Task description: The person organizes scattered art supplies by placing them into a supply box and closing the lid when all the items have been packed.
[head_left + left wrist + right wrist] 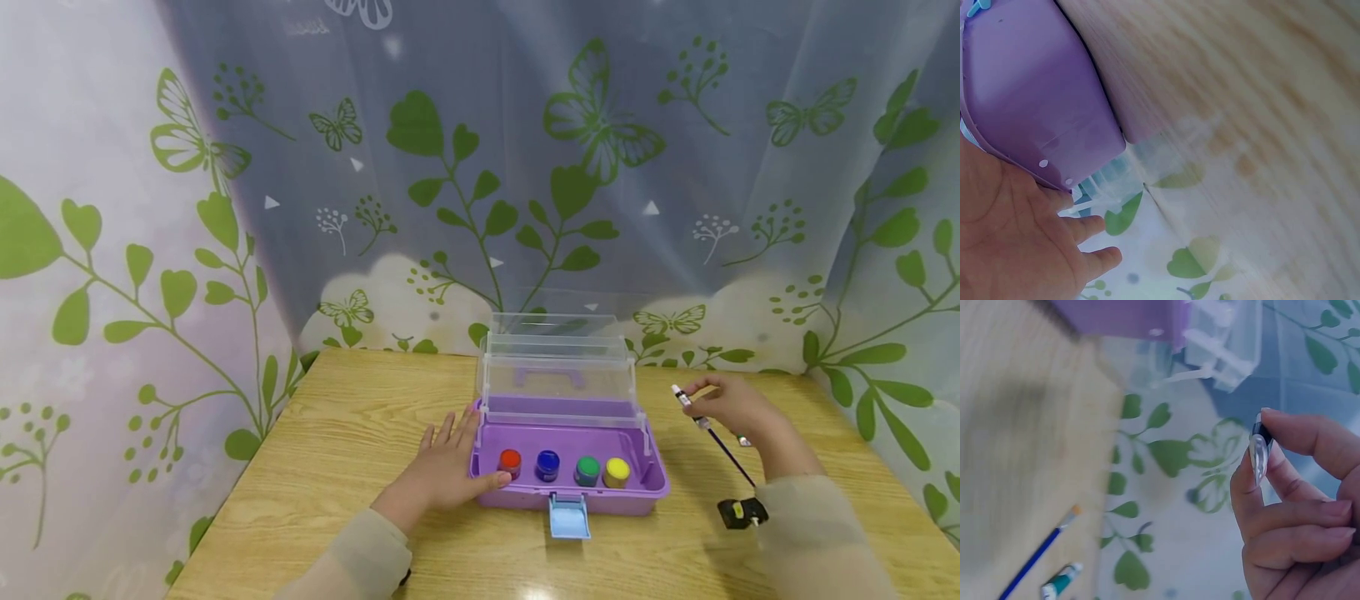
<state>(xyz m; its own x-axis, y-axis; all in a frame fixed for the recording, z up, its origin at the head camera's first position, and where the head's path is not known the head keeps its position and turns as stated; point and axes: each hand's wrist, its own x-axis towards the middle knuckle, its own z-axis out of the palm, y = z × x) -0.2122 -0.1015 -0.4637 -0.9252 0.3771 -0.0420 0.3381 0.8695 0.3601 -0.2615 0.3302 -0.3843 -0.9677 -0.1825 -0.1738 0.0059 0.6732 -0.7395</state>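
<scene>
A purple box [491,500] stands on the table, its clear lid [558,379] raised behind it. Inside, along the front, are paint pots in red [510,464], blue [547,466], green [587,472] and yellow [617,473]. My left hand [442,471] rests against the box's left side, fingers straight and spread, thumb over the front rim by the red pot. Right of the box, my right hand [731,406] pinches a small paint tube [1260,453] with a black band and silver end between thumb and fingertips, raised off the table.
A blue-handled paintbrush [1035,556] lies on the table beneath my right hand, beside a green paint tube [1061,581]. The box's light-blue latch [569,518] hangs down in front. A patterned curtain [480,208] encloses the back and sides of the wooden table [315,467].
</scene>
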